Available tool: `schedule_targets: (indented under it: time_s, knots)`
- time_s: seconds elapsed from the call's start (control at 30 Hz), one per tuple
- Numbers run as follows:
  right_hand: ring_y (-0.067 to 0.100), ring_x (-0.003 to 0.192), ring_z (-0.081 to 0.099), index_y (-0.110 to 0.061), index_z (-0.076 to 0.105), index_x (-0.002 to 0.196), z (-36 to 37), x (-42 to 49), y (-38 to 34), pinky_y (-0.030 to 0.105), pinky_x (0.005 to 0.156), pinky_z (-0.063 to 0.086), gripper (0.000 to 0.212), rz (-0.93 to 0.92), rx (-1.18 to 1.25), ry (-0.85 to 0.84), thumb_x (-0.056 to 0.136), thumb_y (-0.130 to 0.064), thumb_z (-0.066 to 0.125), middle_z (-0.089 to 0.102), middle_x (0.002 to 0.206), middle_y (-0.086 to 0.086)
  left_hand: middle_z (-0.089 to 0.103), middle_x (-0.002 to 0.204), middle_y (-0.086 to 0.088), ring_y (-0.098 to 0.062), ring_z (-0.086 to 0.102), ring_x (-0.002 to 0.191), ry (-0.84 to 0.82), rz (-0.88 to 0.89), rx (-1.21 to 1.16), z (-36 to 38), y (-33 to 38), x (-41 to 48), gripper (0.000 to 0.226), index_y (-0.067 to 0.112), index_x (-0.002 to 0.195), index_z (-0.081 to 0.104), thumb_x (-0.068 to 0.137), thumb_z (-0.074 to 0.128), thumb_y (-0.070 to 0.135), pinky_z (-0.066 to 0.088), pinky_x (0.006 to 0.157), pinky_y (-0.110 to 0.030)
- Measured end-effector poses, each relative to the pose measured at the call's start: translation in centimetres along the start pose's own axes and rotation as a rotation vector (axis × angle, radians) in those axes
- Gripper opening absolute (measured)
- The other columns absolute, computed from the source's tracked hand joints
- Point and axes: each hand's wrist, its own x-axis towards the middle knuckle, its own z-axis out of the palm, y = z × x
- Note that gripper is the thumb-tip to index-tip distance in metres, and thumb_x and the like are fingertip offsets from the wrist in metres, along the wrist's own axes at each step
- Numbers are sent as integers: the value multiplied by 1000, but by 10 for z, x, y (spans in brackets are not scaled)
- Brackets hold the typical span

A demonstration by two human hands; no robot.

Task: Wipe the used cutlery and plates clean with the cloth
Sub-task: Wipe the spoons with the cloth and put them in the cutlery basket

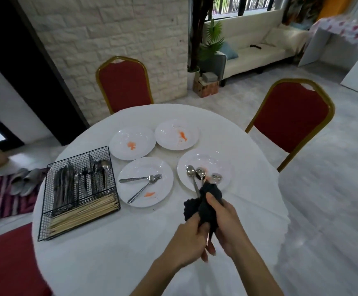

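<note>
Fingers [212, 199] of the right hand [227, 223] wrap a dark, nubbly cloth [206, 207] while the left hand [190, 240] grips a slim metal handle [207, 239] poking out beneath, apparently steadying the piece for rubbing, above the near-right part of the round, white-clothed table [109, 263]. Shiny spoons [190, 170] rest on the glossy white plate [225, 167] just beyond. Two forks [150, 179] cross on its orange-smeared neighbour [165, 189]. Two stained plates [139, 135] wait toward the far edge. At the left edge, a black wire caddy [77, 157] holds steel cutlery and pale chopsticks.
</note>
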Motion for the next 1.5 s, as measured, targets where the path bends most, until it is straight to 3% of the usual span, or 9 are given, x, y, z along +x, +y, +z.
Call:
schedule_targets:
  time_s: [0.07, 0.23, 0.43, 0.7, 0.83, 0.93, 1.1, 1.33, 1.5]
  knots:
    - [34, 101, 74, -6, 66, 122, -5, 0, -9, 50, 96, 56, 33, -38, -13, 33, 98, -28, 62, 77, 107, 18, 77, 86, -2, -7, 66, 59, 29, -47, 63, -16, -10, 2, 20, 22, 97, 57, 105, 39, 27, 54, 63, -21]
    - [28, 61, 67, -5, 68, 109, 8, -21, -17, 31, 47, 51, 39, 29, -259, -163, 103, -40, 51, 74, 84, 20, 75, 89, 4, -8, 69, 73, 374, 35, -75, -44, -18, 18, 26, 20, 99, 65, 104, 44, 36, 53, 72, -26]
    - [33, 67, 65, -4, 68, 113, 27, -30, -3, 39, 63, 54, 50, 94, -271, -303, 102, -48, 48, 70, 82, 20, 70, 82, -2, -11, 67, 76, 439, 81, -89, -48, -28, 24, 28, 15, 84, 64, 102, 51, 33, 54, 73, -33]
    - [40, 82, 71, 4, 58, 114, 17, -36, 8, 54, 79, 58, 32, 163, -367, -410, 100, -26, 58, 72, 90, 25, 72, 74, 1, -10, 69, 69, 531, -37, -321, -78, -54, 20, 20, 8, 81, 66, 95, 61, 22, 52, 68, -28]
    - [41, 91, 74, 2, 59, 116, 25, -35, 12, 50, 80, 61, 31, 183, -406, -429, 99, -23, 61, 74, 93, 23, 71, 82, -10, -11, 68, 66, 714, -57, -354, -86, -64, 20, 23, 6, 85, 61, 99, 57, 24, 54, 70, -35]
    - [39, 92, 75, -3, 63, 116, 41, -28, 14, 51, 83, 61, 25, 140, -441, -416, 102, -24, 58, 76, 96, 22, 68, 79, -9, -13, 64, 67, 665, -43, -293, -68, -67, 19, 21, 13, 82, 57, 99, 53, 24, 55, 71, -41]
    - [33, 91, 76, -11, 63, 119, 62, -21, 17, 38, 72, 61, 22, 103, -426, -397, 102, -24, 58, 78, 95, 16, 70, 78, -3, -15, 66, 69, 616, -58, -293, -81, -78, 18, 22, 17, 78, 58, 99, 54, 21, 56, 68, -36]
    - [32, 92, 76, -6, 61, 117, 76, -12, 26, 38, 73, 61, 22, 133, -455, -413, 100, -21, 61, 77, 98, 19, 72, 84, -5, -8, 66, 60, 856, -84, -441, -124, -94, 16, 17, 14, 88, 58, 102, 55, 24, 53, 62, -32]
    - [26, 90, 77, -25, 63, 124, 106, 5, 39, 50, 82, 62, 23, 106, -532, -382, 102, -29, 58, 79, 99, 7, 75, 89, -6, -21, 73, 85, 596, -156, -556, -105, -104, 18, 22, 12, 92, 66, 102, 52, 25, 59, 70, -33]
